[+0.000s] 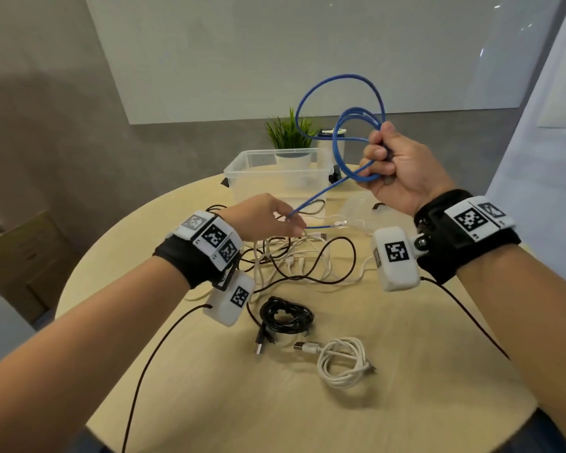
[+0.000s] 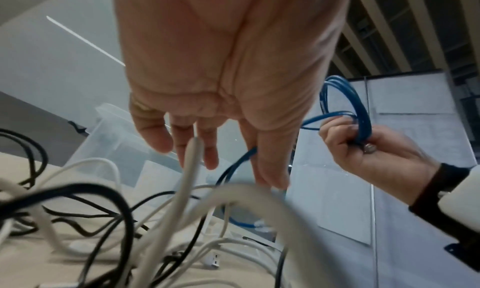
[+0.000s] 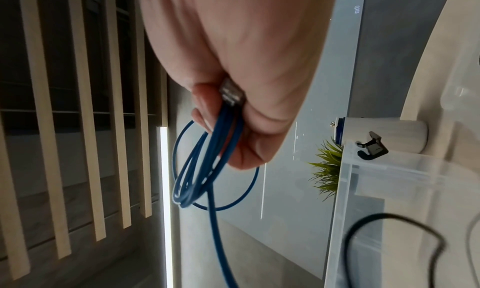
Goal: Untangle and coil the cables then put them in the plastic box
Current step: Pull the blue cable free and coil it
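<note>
The right hand [image 1: 402, 168] is raised above the surface [image 1: 406, 403], its grip curled tight round several loops of the blue cable [image 1: 340, 93], with one clear plug end poking out by the palm (seen in the right wrist view). From that fist a single blue strand runs down to the left hand [image 1: 262, 219], whose thumb and fingertips pinch it near its free plug. Below the left grip lies a tangle of white and black cables [image 1: 294, 259]. Nearer the person than both grips rest a coiled black cable [image 1: 288, 315] and a coiled white cable [image 1: 343, 361]. Beyond the left grip stands the plastic box [image 1: 275, 173], open-topped, with a small plant [image 1: 290, 132] behind it.
</note>
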Demonstrator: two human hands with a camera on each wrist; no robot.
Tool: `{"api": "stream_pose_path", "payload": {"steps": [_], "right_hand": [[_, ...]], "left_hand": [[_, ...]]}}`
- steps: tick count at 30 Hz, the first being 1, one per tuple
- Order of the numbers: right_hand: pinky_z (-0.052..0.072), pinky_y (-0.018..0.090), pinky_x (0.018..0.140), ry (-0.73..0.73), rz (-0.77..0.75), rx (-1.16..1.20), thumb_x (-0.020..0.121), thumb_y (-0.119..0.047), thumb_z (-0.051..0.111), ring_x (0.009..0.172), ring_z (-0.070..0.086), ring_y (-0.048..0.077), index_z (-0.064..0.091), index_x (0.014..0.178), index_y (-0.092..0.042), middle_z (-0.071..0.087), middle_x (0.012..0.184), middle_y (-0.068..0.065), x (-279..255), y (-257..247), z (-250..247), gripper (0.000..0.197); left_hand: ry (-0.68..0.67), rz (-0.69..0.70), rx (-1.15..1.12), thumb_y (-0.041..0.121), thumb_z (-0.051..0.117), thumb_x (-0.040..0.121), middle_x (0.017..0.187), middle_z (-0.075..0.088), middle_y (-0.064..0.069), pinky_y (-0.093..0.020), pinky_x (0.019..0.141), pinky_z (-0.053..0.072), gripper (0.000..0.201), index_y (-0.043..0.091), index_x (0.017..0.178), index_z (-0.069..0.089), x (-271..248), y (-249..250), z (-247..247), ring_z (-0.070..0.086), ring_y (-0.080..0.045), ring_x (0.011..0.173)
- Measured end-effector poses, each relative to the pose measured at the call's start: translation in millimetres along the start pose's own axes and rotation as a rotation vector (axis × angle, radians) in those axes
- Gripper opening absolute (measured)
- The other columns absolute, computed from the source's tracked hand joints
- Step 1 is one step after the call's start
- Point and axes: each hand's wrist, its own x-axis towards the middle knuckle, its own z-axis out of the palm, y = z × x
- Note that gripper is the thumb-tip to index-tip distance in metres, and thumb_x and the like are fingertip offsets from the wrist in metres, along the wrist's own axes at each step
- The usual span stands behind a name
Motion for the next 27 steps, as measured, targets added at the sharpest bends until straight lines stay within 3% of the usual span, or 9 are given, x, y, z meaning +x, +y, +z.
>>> {"api": "stream_pose_path", "payload": {"steps": [5, 9, 12, 14, 16, 19, 21, 24, 27], "right_hand": [[0.041, 0.020, 0.048, 0.092, -0.013, -0.176, 0.105, -0.032, 0.033, 0.042, 0.027, 0.006, 0.048, 0.079, -0.017, 0.041, 0.057, -0.005, -5, 3, 2, 0.034], [0.041, 0.022, 0.054, 0.123, 0.058, -0.255, 0.105, -0.034, 0.032, 0.039, 0.028, 0.004, 0.047, 0.079, -0.017, 0.043, 0.057, -0.005, -4, 9, 0, 0.034], [0.044, 0.026, 0.057, 0.113, 0.102, -0.301, 0.105, -0.035, 0.032, 0.037, 0.030, 0.004, 0.047, 0.079, -0.018, 0.044, 0.056, -0.005, -4, 15, 1, 0.034], [0.045, 0.026, 0.054, 0.110, 0.113, -0.277, 0.105, -0.034, 0.032, 0.037, 0.031, 0.004, 0.047, 0.079, -0.017, 0.045, 0.056, -0.005, -4, 16, 2, 0.034], [0.045, 0.027, 0.052, 0.115, 0.115, -0.239, 0.105, -0.035, 0.033, 0.036, 0.030, 0.005, 0.048, 0.079, -0.016, 0.044, 0.056, -0.005, -4, 15, 2, 0.035], [0.048, 0.029, 0.056, 0.125, 0.120, -0.221, 0.105, -0.035, 0.034, 0.037, 0.031, 0.006, 0.049, 0.079, -0.017, 0.044, 0.056, -0.005, -3, 13, 1, 0.035], [0.050, 0.031, 0.059, 0.133, 0.121, -0.231, 0.104, -0.036, 0.033, 0.037, 0.031, 0.006, 0.049, 0.079, -0.017, 0.044, 0.055, -0.005, -4, 14, 0, 0.035], [0.051, 0.033, 0.063, 0.152, 0.121, -0.256, 0.105, -0.035, 0.032, 0.037, 0.032, 0.005, 0.049, 0.078, -0.017, 0.044, 0.055, -0.005, -3, 17, -3, 0.036], [0.051, 0.034, 0.068, 0.198, 0.138, -0.270, 0.105, -0.035, 0.032, 0.037, 0.032, 0.005, 0.049, 0.079, -0.017, 0.044, 0.056, -0.004, -3, 21, -6, 0.036]], "left_hand": [[0.323, 0.006, -0.151, 0.038, 0.062, 0.091, 0.062, 0.052, 0.003, -0.018, 0.050, 0.034, 0.018, 0.023, 0.084, 0.070, 3, 2, -9, 0.044, -0.009, 0.054], [0.529, 0.117, -0.384, 0.032, 0.068, 0.087, 0.065, 0.058, 0.005, -0.023, 0.062, 0.048, 0.011, 0.027, 0.077, 0.070, -2, 11, -22, 0.054, -0.010, 0.061], [0.608, 0.172, -0.488, 0.042, 0.070, 0.083, 0.071, 0.064, 0.002, -0.028, 0.063, 0.055, 0.021, 0.022, 0.078, 0.070, -8, 23, -27, 0.065, -0.010, 0.064], [0.578, 0.128, -0.472, 0.062, 0.065, 0.077, 0.079, 0.067, -0.002, -0.032, 0.065, 0.057, 0.046, 0.017, 0.088, 0.068, -11, 27, -31, 0.069, -0.016, 0.071], [0.414, 0.010, -0.458, 0.080, 0.052, 0.068, 0.093, 0.066, -0.003, -0.034, 0.070, 0.058, 0.069, 0.019, 0.100, 0.060, -13, 30, -34, 0.069, -0.019, 0.080], [0.195, -0.129, -0.567, 0.087, 0.039, 0.052, 0.103, 0.060, -0.012, -0.038, 0.076, 0.057, 0.085, 0.023, 0.106, 0.052, -15, 28, -33, 0.068, -0.026, 0.086], [0.143, -0.169, -0.622, 0.087, 0.036, 0.057, 0.101, 0.059, -0.017, -0.041, 0.080, 0.058, 0.083, 0.019, 0.103, 0.051, -13, 23, -28, 0.069, -0.030, 0.086], [0.173, -0.221, -0.692, 0.068, 0.043, 0.086, 0.090, 0.063, -0.018, -0.039, 0.081, 0.058, 0.062, 0.007, 0.091, 0.055, -8, 16, -22, 0.072, -0.029, 0.081], [0.153, -0.222, -0.598, 0.027, 0.066, 0.089, 0.084, 0.071, -0.015, -0.034, 0.084, 0.056, 0.025, 0.007, 0.077, 0.058, -7, 5, -21, 0.073, -0.022, 0.084]]}}
